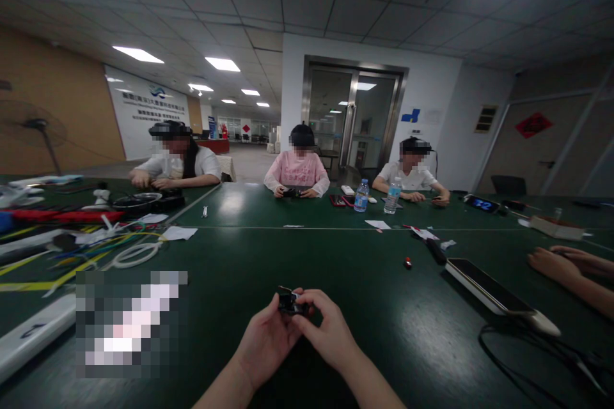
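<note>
While my left hand [268, 337] curls its fingers round a small black gadget [290, 304], my right hand [330, 330] pinches its right side; through the head camera, I see it held over the green surface [225, 268], nearer than the water bottle [361, 197].

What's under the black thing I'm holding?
Below the black thing, your left hand and right hand show, with the green table beneath. They cover its underside, which can't be seen.
</note>
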Available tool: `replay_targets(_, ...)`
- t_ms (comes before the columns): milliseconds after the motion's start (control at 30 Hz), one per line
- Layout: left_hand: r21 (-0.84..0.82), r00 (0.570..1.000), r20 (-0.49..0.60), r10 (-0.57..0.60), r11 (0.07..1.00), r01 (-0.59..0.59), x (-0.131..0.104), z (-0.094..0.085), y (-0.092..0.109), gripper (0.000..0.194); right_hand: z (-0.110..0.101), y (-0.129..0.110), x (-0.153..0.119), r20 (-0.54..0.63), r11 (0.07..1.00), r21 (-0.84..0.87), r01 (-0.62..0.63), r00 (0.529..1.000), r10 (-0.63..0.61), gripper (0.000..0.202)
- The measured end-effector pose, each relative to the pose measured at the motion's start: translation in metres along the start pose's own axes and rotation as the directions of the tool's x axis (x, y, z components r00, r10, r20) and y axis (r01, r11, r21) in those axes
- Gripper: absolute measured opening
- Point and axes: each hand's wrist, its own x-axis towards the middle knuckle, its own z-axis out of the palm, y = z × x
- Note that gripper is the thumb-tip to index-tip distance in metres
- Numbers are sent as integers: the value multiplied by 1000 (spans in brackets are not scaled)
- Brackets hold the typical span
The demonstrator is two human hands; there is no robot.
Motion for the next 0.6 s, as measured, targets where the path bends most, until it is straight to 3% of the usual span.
replay_targets(600, 18, 998, -43, 37, 999, -37, -1, 4, 0, 23, 0, 2, 0, -22, 1000, 15, -7, 1000, 8, 25)
